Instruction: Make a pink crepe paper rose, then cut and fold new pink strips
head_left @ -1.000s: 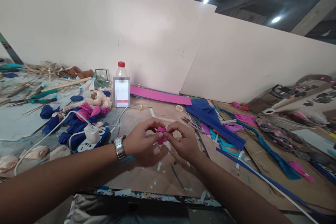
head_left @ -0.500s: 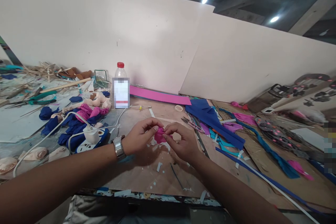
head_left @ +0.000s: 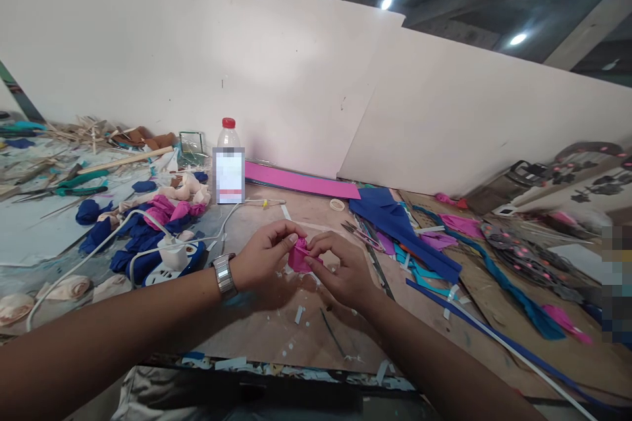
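A small rolled magenta fabric flower (head_left: 299, 255) sits between both my hands, just above the wooden table (head_left: 276, 335). My left hand (head_left: 264, 256), with a metal watch (head_left: 224, 275) on its wrist, pinches the flower from the left with thumb and fingers. From the right, my right hand (head_left: 343, 266) grips the same flower with its fingertips. Most of the flower is hidden by my fingers.
A red-capped plastic bottle (head_left: 228, 161) stands behind the hands. Blue and pink fabric flowers (head_left: 143, 220), a white charger in a power strip (head_left: 172, 255) and cable lie left. Scissors (head_left: 363, 233), blue fabric (head_left: 399, 223), strips and pink foam sheet (head_left: 301, 181) lie right. White scraps litter the table.
My fingers have shifted around the magenta flower, turning it slightly; my right thumb now sits higher on it. The hands stay in the same place.
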Available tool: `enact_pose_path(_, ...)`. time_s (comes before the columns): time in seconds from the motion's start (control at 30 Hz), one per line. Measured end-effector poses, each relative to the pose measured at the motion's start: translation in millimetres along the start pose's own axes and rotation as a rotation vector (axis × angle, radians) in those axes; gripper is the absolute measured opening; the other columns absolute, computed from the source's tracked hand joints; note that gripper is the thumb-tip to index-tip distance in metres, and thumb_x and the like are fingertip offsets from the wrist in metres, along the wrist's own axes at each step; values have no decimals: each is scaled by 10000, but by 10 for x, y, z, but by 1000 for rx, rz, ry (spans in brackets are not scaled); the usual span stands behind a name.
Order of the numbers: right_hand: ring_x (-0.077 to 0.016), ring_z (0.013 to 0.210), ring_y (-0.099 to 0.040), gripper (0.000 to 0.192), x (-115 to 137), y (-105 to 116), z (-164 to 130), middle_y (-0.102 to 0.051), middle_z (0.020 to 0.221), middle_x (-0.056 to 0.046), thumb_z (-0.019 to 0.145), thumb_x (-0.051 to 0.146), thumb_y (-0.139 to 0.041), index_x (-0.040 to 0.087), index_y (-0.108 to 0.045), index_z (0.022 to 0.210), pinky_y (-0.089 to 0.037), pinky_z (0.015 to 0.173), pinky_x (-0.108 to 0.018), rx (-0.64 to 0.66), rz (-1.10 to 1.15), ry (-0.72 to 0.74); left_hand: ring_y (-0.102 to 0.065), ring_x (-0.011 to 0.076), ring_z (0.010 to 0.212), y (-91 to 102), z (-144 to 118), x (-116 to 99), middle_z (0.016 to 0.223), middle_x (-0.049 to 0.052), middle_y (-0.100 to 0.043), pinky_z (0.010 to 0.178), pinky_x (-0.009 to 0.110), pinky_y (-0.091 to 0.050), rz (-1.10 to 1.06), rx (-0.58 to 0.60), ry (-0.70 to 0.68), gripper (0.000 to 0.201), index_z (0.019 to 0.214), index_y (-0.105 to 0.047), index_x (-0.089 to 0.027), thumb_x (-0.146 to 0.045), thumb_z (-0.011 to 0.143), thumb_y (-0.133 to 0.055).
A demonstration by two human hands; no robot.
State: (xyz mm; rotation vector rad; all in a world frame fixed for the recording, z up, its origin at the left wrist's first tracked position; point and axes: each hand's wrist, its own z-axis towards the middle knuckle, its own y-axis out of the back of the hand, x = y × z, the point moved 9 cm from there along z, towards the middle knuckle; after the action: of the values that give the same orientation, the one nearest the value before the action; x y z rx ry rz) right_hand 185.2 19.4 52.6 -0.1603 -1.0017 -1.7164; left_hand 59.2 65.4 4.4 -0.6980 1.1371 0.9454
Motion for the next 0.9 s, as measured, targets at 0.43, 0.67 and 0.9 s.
enact_pose_path(0.43,-175,746,-609,109,-253,-32,-36,-667,792,-26,889,289,-663,201,-658,826,-489,722,-308,34,25,-215,-596,163,825,-70,-28,-18,911,51,-662,796,306,-493,-107,69,1,323,976,-658,-157,-475,923,-638)
enact_pose_path(0.67,-172,735,-612,140,-282,-33,-37,-670,776,-25,886,307,-665,190,-661,810,-483,720,-302,30,38,-274,-625,169,869,-55,-24,-1,953,62,-680,827,309,-500,-128,42,11,337,1010,-640,-147,-471,919,-650)
enact_pose_path(0.9,-166,732,-607,120,-344,-13,-50,-669,775,-13,861,279,-686,194,-646,785,-471,717,-292,-22,2,-269,-630,172,875,-101,-65,-30,1083,97,-689,832,329,-515,36,89,-13,352,1151,-643,-148,-425,934,-644)
